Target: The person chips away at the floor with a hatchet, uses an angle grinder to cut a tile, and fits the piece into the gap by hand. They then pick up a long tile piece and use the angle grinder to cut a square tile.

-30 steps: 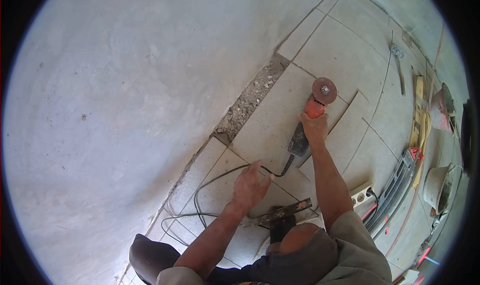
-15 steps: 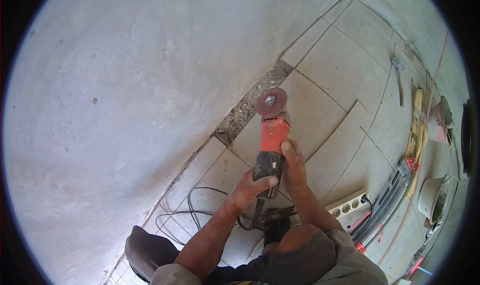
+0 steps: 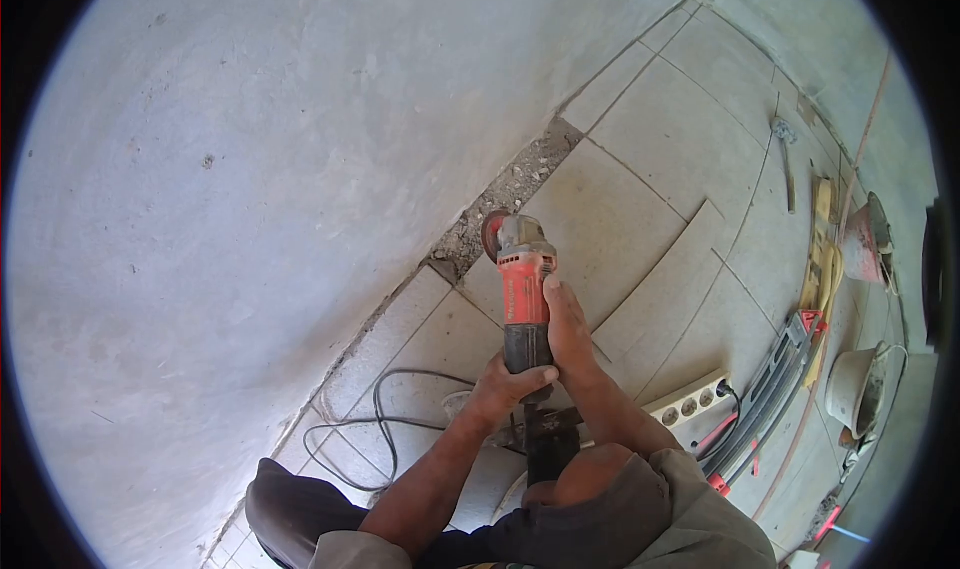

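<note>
Both my hands hold a red and black angle grinder (image 3: 523, 289) above the tiled floor (image 3: 660, 149). My left hand (image 3: 505, 387) wraps the black rear handle. My right hand (image 3: 568, 331) lies along the right side of the body, fingers stretched toward the red housing. The disc (image 3: 492, 235) stands on edge at the near end of a rubble-filled gap (image 3: 500, 204) where a tile strip is absent beside the plaster wall (image 3: 250, 169). The grinder's black cord (image 3: 385, 419) loops on the tiles to the lower left.
A white power strip (image 3: 690, 407) lies right of my arms, with grey profiles (image 3: 775, 379) beyond it. Buckets (image 3: 850, 384) and a red bucket (image 3: 862, 237) stand along the right. A hammer-like tool (image 3: 785, 164) lies farther back. A dark metal tool (image 3: 550, 439) rests under my hands.
The right hand swung the grinder from the tiles at the right toward the wall gap. My left hand took the rear handle, and the disc turned from flat-facing to edge-on.
</note>
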A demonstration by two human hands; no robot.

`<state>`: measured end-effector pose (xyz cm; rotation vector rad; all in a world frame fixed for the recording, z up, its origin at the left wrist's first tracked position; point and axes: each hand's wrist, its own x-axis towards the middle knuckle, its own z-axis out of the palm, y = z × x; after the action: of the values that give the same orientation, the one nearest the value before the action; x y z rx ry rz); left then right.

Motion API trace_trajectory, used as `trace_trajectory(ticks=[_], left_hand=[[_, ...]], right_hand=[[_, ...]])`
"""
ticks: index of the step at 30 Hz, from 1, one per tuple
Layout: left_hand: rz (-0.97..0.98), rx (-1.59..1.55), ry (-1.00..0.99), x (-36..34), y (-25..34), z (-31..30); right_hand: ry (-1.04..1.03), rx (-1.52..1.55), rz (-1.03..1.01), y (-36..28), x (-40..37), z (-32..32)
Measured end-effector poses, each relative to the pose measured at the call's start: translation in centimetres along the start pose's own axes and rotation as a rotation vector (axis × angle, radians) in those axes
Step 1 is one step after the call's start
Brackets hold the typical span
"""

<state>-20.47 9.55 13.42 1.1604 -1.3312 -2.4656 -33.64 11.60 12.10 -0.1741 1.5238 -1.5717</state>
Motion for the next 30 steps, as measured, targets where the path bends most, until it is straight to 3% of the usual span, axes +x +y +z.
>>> trace_trajectory(ticks=[2,3,6,13,18,26,30], left_hand=[[-0.057,-0.169,-0.003,0.0,-0.2,-0.4],[-0.054,-0.170,-0.002,-0.3,-0.2,-0.4],[-0.042,-0.159,-0.025,-0.4,0.0,-0.3],[-0.042,-0.104,0.073,0.7,-1.4,1.1],[0.037,-0.020,0.096,1.3,-2.2,1.9],[0.087,0.126,0.017,2.6,-0.2,2.1],[0.045,0.028,0.006,3.2,-1.2,1.1]], right_hand=[[-0.064,0.166,0.074,1.6,0.9,-0.5],[-0.130,0.332,0.157,1.5,0.9,-0.3],[-0.202,0.445,0.281,0.3,0.3,-0.4],[-0.281,0.339,0.323,0.8,1.2,-2.0],[-0.191,0.417,0.258,2.3,1.5,-3.6],[-0.238,0.393,0.160,-0.1,2.3,-3.4],[-0.185,0.281,0.208,-0.5,2.2,-2.4]])
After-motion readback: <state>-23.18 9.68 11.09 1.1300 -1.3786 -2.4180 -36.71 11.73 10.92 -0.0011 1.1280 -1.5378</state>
